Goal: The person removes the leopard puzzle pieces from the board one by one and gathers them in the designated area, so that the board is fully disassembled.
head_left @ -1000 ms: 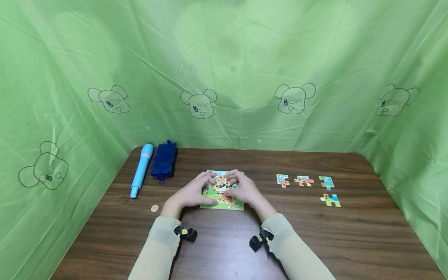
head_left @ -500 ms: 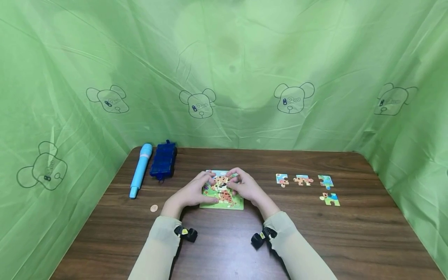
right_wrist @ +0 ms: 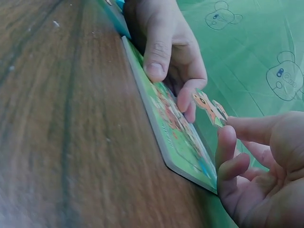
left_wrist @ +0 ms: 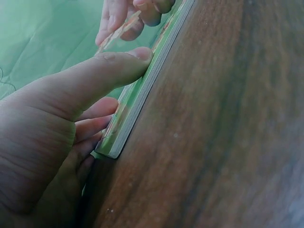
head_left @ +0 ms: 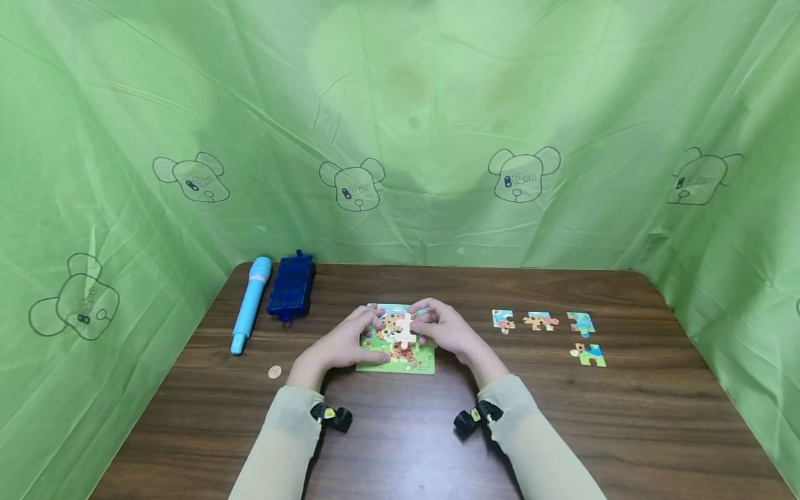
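Note:
A flat puzzle board (head_left: 369, 364) with a cartoon animal picture and a green border lies at the table's middle. My left hand (head_left: 340, 344) rests on its left part; in the right wrist view the left thumb (right_wrist: 157, 66) lies on the printed face. Above the board my right hand (head_left: 446, 331) pinches a jigsaw piece (head_left: 405, 331) between thumb and fingers. The piece is tilted, its pale side toward the head camera; the right wrist view shows orange print on the jigsaw piece (right_wrist: 209, 107). The left wrist view shows the board's edge (left_wrist: 137, 104) beside the left thumb.
Several loose jigsaw pieces (head_left: 539, 321) lie on the right of the brown table (head_left: 400, 444). A blue toy microphone (head_left: 252, 304) and a dark blue case (head_left: 292, 286) lie at the back left. A small round tan disc (head_left: 274, 372) lies left of my left hand.
My right hand has lifted a jigsaw piece off the board, tilted it so its pale side shows, and shifted slightly right. The left hand has stayed on the board.

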`<state>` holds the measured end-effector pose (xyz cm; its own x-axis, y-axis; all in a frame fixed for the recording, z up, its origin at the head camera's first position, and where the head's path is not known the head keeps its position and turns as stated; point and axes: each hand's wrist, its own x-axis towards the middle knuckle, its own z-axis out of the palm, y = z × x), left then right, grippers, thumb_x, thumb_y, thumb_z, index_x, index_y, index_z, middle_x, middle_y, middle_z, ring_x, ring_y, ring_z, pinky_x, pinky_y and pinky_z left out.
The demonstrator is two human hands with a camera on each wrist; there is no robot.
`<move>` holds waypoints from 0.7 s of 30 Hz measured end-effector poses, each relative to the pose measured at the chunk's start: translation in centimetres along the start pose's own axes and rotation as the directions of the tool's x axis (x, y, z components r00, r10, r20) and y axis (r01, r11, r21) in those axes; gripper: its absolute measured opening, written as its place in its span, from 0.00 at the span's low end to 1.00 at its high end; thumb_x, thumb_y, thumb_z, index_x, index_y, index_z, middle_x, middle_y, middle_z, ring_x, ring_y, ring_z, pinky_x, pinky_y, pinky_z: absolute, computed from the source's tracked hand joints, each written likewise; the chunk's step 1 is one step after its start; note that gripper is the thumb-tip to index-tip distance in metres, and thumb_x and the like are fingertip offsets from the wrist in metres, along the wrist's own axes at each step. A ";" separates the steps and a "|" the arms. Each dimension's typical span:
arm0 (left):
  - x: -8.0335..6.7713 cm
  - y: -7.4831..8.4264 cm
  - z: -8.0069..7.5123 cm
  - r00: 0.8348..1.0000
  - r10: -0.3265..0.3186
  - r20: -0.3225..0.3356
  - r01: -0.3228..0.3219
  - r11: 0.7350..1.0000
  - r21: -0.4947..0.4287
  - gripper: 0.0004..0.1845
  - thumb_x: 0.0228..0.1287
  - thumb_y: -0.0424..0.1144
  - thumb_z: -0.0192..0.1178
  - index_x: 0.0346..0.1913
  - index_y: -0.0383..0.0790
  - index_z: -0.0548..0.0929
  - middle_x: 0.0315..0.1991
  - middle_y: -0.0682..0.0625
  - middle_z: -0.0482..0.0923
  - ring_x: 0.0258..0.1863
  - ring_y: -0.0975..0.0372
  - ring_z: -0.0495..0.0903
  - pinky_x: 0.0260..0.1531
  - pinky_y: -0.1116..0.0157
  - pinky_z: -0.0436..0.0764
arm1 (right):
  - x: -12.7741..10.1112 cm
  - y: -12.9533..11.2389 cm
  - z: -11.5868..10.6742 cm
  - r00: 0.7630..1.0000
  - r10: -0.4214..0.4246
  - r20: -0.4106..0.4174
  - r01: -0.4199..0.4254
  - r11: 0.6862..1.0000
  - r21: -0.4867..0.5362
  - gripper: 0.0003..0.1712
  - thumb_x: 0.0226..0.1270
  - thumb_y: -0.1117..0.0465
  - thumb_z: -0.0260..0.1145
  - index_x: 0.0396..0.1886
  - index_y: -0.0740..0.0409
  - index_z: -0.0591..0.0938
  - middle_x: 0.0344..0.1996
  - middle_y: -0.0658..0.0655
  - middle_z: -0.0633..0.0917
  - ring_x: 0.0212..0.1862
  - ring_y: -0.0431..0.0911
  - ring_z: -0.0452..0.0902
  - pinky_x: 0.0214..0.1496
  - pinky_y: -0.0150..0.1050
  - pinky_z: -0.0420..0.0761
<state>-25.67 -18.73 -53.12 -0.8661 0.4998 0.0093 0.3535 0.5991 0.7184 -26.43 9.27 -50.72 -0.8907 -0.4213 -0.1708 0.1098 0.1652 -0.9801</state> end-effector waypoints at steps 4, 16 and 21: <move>0.0 0.0 0.0 1.000 0.003 -0.004 -0.003 1.000 0.001 0.31 0.55 0.55 0.86 0.56 0.48 0.81 0.79 0.48 0.70 0.87 0.48 0.52 0.83 0.43 0.56 | -0.2 0.0 -0.7 0.999 -0.033 0.017 0.034 0.999 -0.029 0.18 0.78 0.65 0.71 0.63 0.61 0.85 0.45 0.62 0.91 0.34 0.47 0.83 0.32 0.34 0.78; 0.0 0.1 -0.1 1.000 0.009 0.001 -0.009 1.000 0.011 0.32 0.56 0.54 0.86 0.56 0.47 0.81 0.79 0.48 0.70 0.87 0.49 0.53 0.83 0.44 0.57 | -1.1 -1.2 -3.2 0.996 -0.083 -0.039 0.080 0.995 -0.051 0.17 0.75 0.66 0.74 0.61 0.62 0.88 0.41 0.60 0.93 0.35 0.47 0.86 0.37 0.38 0.86; 0.0 -0.2 0.1 1.000 -0.004 0.004 0.004 1.000 0.018 0.31 0.55 0.55 0.86 0.55 0.49 0.80 0.80 0.50 0.69 0.88 0.52 0.52 0.84 0.48 0.57 | -2.4 -2.3 -4.5 0.989 -0.101 -0.106 0.096 0.994 -0.046 0.17 0.75 0.66 0.74 0.60 0.65 0.88 0.45 0.67 0.92 0.36 0.46 0.88 0.43 0.43 0.91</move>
<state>-25.70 -18.75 -53.29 -0.8661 0.4998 0.0041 0.3566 0.6123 0.7057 -26.50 13.90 -47.62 -0.9389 -0.3389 -0.0598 0.0033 0.1648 -0.9863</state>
